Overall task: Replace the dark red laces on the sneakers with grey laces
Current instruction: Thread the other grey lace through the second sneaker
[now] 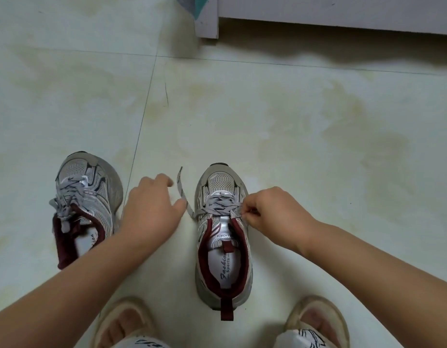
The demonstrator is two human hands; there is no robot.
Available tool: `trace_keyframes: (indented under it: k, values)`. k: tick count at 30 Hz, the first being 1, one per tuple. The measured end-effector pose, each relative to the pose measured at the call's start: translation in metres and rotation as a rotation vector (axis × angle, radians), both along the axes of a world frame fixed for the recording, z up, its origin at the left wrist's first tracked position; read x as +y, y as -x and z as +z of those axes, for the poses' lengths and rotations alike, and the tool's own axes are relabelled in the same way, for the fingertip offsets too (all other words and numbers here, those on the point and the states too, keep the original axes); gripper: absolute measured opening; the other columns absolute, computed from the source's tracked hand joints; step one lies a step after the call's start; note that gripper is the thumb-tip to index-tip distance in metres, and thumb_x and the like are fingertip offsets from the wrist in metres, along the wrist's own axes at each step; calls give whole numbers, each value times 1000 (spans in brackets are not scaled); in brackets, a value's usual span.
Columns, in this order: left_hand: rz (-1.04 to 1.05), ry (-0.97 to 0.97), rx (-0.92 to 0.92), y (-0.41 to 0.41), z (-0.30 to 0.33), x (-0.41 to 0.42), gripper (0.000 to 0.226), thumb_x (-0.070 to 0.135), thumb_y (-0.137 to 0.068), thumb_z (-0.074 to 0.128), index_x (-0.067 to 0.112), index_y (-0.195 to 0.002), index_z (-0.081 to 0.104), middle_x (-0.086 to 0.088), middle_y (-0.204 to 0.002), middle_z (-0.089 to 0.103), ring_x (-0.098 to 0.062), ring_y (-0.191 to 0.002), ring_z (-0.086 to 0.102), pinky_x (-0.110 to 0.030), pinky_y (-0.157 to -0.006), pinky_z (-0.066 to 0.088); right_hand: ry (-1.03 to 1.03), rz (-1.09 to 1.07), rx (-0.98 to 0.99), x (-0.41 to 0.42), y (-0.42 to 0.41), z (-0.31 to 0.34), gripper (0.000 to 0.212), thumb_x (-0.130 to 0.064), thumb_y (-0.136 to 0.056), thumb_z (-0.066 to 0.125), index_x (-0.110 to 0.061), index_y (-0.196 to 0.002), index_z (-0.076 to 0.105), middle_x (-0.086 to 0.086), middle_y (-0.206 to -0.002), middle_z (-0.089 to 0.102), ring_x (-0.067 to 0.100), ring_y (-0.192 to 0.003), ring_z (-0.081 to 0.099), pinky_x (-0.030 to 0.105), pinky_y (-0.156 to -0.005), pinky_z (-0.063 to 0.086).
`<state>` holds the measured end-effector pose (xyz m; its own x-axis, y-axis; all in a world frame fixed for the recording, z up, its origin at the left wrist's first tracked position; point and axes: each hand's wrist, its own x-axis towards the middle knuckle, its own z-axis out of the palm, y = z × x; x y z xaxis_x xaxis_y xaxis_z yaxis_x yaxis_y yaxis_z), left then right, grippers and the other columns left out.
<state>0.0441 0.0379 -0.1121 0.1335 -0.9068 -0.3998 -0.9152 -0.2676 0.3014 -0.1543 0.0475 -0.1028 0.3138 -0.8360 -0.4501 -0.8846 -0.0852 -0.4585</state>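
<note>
Two sneakers are seen standing on the pale tiled floor (267, 116), toes pointed away. The right-hand sneaker (222, 237) is only partly laced with a grey lace (218, 205), crossed over the lower eyelets, while the upper eyelets beside the dark red collar are left bare. One end of that lace is pinched between the curled fingertips of the right hand (270, 217) at the shoe's right eyelet row. The other end (182, 189) is stretched out to the left over the floor, touched by the thumb of the left hand (152, 204), whose fingers are spread and relaxed, nothing gripped. The left-hand sneaker (85, 204) is found well apart, already threaded with a grey lace. Beige slippers (122, 320) are glimpsed at the bottom edge.
</note>
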Motion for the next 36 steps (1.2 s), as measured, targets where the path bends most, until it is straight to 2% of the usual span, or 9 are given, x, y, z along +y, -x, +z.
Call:
trace_keyframes:
  k: [3, 6, 8, 12, 16, 21, 27, 33, 36]
  values:
    - [-218, 219, 123, 19, 3, 12, 13, 16, -81, 61, 22, -92, 65, 2, -102, 48, -18, -106, 41, -30, -85, 30, 29, 112, 58, -3, -2, 1, 15, -13, -87, 46, -15, -79, 59, 2, -71, 56, 24, -73, 49, 29, -59, 37]
    - [-357, 219, 145, 32, -5, 23, 7, 18, -68, 73, 24, -70, 71, 4, -93, 48, -22, -99, 45, -31, -79, 26, 65, 238, 133, -6, -8, 1, 29, -15, -88, 44, -20, -61, 35, -2, -62, 37, 22, -71, 39, 31, -53, 26]
    - [-396, 207, 120, 37, -9, 26, 7, 24, -61, 74, 26, -67, 72, 1, -92, 51, -27, -97, 50, -33, -76, 25, 73, 239, 101, -6, -10, 0, 33, -15, -88, 45, -22, -58, 34, -3, -60, 37, 22, -70, 39, 25, -50, 26]
    - [-298, 132, 130, 40, -15, 26, 12, 27, -78, 65, 26, -89, 72, 8, -101, 33, -17, -111, 32, -25, -81, 20, -107, -113, -220, -4, -6, -7, 18, -9, -85, 57, -16, -72, 66, -10, -58, 58, 8, -59, 52, 21, -57, 41]
    - [-116, 37, 332, 44, -15, 25, 21, 25, -83, 59, 31, -63, 61, 11, -102, 34, -5, -99, 23, -23, -88, 22, -301, -507, -516, 0, -4, -15, 17, -7, -84, 64, -13, -68, 65, -6, -50, 49, 10, -46, 41, 11, -41, 36]
    - [-75, -18, 345, 47, -14, 26, 31, 27, -77, 67, 39, -57, 46, 12, -104, 32, -2, -99, 22, -23, -91, 21, -177, -395, -385, 5, -5, -22, 18, -14, -84, 65, -21, -68, 64, -14, -53, 53, 0, -50, 47, 14, -55, 39]
    - [-45, -47, 397, 46, -12, 24, 33, 19, -77, 67, 38, -59, 47, 11, -105, 35, -3, -101, 23, -25, -97, 25, -6, -253, -225, 8, -9, -17, 12, -17, -88, 57, -14, -86, 68, 1, -80, 67, 18, -77, 61, 27, -70, 47]
    - [-64, -37, 376, 45, -14, 25, 30, 22, -79, 66, 36, -60, 48, 12, -104, 34, -3, -101, 23, -23, -93, 24, 188, 163, 5, 5, -18, -8, 18, -18, -94, 43, -12, -97, 59, 7, -97, 61, 26, -92, 56, 32, -72, 41]
    - [-72, -16, 381, 45, -16, 27, 16, 20, -81, 62, 29, -70, 57, 12, -105, 33, -3, -102, 22, -22, -92, 21, 69, -82, -108, 6, -19, -13, 4, -19, -89, 55, -16, -90, 58, 2, -86, 61, 21, -83, 56, 30, -69, 41]
